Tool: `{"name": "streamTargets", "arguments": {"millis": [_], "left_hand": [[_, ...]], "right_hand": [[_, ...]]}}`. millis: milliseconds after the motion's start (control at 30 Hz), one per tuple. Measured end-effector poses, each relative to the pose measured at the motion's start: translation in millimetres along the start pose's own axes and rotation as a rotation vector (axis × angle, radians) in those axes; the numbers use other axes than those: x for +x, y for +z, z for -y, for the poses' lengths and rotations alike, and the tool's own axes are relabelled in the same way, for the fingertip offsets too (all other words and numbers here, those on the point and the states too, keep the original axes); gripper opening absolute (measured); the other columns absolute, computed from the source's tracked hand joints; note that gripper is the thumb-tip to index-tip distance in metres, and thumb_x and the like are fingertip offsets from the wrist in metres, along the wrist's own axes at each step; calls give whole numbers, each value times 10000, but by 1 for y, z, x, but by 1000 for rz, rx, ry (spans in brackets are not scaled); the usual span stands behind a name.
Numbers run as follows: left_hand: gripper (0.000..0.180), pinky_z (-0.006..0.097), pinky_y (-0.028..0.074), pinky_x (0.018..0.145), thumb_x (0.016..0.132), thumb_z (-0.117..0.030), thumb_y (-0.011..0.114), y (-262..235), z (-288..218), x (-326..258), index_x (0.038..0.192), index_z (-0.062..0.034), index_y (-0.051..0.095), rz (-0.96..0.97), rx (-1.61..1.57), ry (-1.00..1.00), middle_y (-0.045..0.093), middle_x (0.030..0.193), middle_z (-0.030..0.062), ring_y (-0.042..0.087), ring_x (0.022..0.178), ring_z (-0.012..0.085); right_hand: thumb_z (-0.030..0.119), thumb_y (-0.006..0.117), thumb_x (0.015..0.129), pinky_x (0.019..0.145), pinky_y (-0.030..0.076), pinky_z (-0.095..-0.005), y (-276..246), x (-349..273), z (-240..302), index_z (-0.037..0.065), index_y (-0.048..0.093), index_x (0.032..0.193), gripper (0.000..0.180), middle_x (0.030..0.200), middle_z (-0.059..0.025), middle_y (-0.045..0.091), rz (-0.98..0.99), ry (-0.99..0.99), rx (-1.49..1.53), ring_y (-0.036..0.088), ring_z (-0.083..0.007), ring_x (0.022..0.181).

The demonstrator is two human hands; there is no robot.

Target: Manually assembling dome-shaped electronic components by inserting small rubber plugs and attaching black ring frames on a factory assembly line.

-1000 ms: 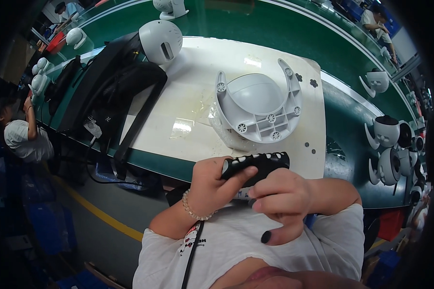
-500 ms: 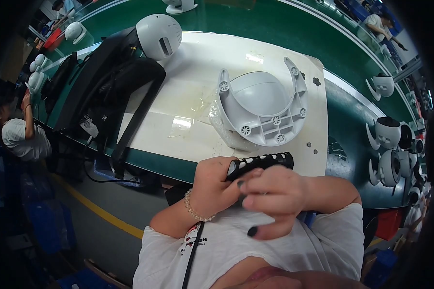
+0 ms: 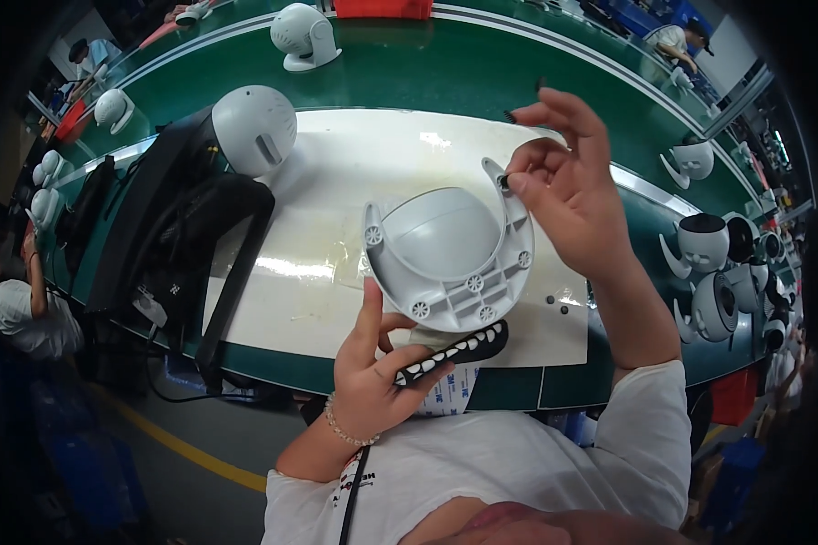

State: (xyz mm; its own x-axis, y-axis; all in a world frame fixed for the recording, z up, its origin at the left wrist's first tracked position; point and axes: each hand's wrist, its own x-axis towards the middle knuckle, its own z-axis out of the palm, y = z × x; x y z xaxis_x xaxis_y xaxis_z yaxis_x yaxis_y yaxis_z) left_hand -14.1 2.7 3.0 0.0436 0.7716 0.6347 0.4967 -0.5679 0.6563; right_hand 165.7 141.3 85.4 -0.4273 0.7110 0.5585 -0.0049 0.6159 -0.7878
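A light grey plastic base (image 3: 445,232) with two curved prongs lies underside up, its ribs and round wheel-like recesses showing. My left hand (image 3: 373,377) is closed on a bent black strip (image 3: 454,354) with white oval gaps, just below the base. Its index finger points up beside the base's left side. My right hand (image 3: 573,195) is at the tip of the right prong, with thumb and index finger pinching a small dark pad (image 3: 505,183) against the recess there. Its other fingers are raised, and the pad is partly hidden by the fingertips.
The base lies on a white sheet (image 3: 318,145) over a green bench. To the left are a white rounded housing (image 3: 254,127) and a black bag (image 3: 168,200). Two small dark dots (image 3: 557,305) lie to the right. Printed paper (image 3: 454,391) shows below my left hand. White units (image 3: 713,304) stand far right.
My right hand has gone from beside the strip up to the right prong's tip. My left hand still holds the strip, now lower beside the base. The view has shifted.
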Motion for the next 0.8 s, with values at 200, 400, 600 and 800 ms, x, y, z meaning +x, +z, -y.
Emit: {"name": "streamTargets", "arguments": {"millis": [200, 400, 600, 800], "left_hand": [[203, 224, 453, 491, 566, -56, 747, 3, 10, -4, 732, -41, 631, 4, -14, 25, 266, 1331, 267, 618, 692, 179], [210, 252, 477, 528, 560, -42, 744, 5, 11, -2, 729, -15, 623, 23, -26, 90, 278, 1334, 247, 616, 626, 184], [217, 257, 469, 525, 559, -51, 746, 9, 15, -5, 728, -21, 613, -18, 0, 94, 284, 1332, 246, 601, 585, 170], [234, 247, 447, 495, 553, -70, 754, 11, 11, -8, 716, -30, 590, -33, 35, 61, 293, 1320, 264, 550, 506, 149]], "right_hand": [[-99, 471, 735, 637, 424, -228, -4, 2, 11, 136, 272, 1270, 617, 1117, -108, 463, 81, 36, -180, 500, -107, 765], [-129, 512, 721, 612, 453, -236, -3, -11, 23, 74, 431, 1132, 466, 1094, -113, 556, 267, -264, -672, 589, -198, 839], [-53, 602, 708, 620, 383, -234, -18, -31, 9, 85, 320, 1209, 591, 866, -62, 552, -12, -272, -434, 493, -144, 668], [-37, 531, 785, 556, 342, -164, -13, -50, 21, 78, 232, 1275, 585, 807, -54, 521, 39, 314, 38, 421, -35, 603]]}}
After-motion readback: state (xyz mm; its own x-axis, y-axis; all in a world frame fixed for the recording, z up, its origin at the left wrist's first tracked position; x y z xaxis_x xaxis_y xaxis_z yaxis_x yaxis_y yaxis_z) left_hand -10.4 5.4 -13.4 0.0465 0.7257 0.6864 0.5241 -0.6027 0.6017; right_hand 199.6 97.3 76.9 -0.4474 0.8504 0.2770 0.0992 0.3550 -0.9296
